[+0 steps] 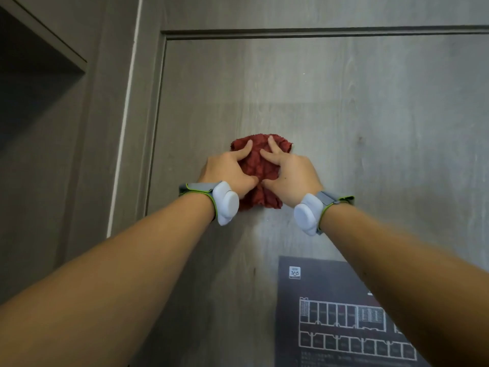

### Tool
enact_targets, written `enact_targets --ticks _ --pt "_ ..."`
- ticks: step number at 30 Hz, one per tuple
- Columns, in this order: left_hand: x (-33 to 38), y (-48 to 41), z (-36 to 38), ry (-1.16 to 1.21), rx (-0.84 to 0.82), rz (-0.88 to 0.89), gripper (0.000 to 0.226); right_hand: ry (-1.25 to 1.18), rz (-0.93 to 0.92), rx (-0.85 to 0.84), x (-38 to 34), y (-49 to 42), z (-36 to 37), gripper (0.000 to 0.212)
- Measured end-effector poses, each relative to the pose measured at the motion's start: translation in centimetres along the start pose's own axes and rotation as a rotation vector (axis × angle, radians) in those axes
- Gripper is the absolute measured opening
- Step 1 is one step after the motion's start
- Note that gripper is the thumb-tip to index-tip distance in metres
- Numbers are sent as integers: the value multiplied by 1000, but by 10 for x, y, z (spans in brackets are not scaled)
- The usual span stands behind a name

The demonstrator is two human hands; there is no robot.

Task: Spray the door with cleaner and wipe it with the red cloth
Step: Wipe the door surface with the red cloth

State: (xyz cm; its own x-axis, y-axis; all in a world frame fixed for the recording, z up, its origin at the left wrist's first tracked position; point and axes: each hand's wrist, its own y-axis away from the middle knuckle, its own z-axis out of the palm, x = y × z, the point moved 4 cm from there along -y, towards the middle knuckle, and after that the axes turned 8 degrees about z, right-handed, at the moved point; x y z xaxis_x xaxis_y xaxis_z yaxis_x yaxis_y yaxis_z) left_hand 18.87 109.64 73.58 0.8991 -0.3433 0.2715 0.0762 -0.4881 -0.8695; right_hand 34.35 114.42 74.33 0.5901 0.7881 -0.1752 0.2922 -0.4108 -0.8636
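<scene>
Both of your arms reach up into the middle of the frame. Your left hand and right hand lie side by side, fingers spread, pressing a bunched red cloth flat against a grey wood-grain door. Neither hand is clenched; both pin the cloth against the door. Each wrist wears a grey band with a white pod. A dark floor-plan sign sits on the door at lower right.
</scene>
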Motion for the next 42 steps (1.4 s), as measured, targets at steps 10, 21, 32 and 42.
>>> enact_targets --ticks 10,21,32,42 --pt "-79 17 -58 -71 61 -58 84 -44 -60 -53 -70 -13 64 72" --pt "-134 51 -82 -77 30 -130 91 -84 -101 -168 -102 -4 116 82" --pt "-156 129 -62 -93 34 -219 96 -48 -182 -329 -113 50 139 80" --pt "-128 134 -29 -64 -39 -236 104 10 -164 -360 -85 66 106 79"
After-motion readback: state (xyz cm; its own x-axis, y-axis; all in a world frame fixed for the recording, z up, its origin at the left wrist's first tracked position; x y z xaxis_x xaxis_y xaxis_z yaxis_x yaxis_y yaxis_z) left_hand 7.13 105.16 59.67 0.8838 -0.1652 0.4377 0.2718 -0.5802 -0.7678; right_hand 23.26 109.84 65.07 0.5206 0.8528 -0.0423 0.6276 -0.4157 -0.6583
